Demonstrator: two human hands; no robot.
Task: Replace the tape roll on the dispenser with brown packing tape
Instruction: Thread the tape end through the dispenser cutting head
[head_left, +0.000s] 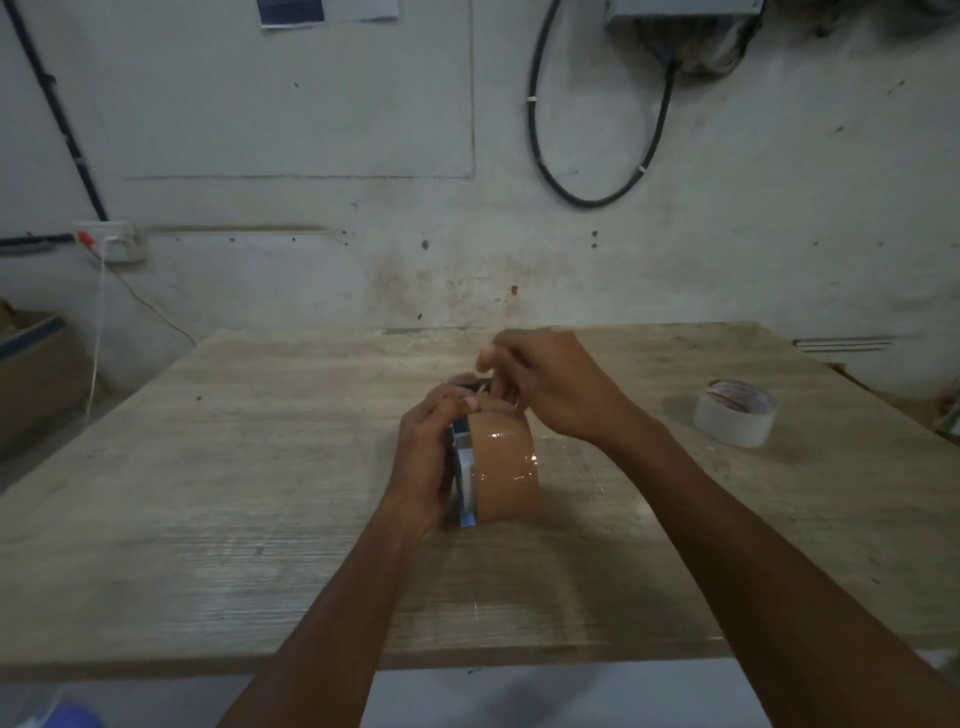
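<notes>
Tabletop (260, 467): brown tape (506, 467) beside left grip (423, 462)

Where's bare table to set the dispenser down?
Left of the left hand, the wooden table lies bare to its edge, as does the near strip under the forearms. Far right is taken by the white tape roll; the centre holds the dispenser.

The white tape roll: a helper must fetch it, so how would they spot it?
On the pale wooden table, look to its far right, away from both hands. The white tape roll lies flat there alone; the brown packing tape roll stands on edge at the centre.
</notes>
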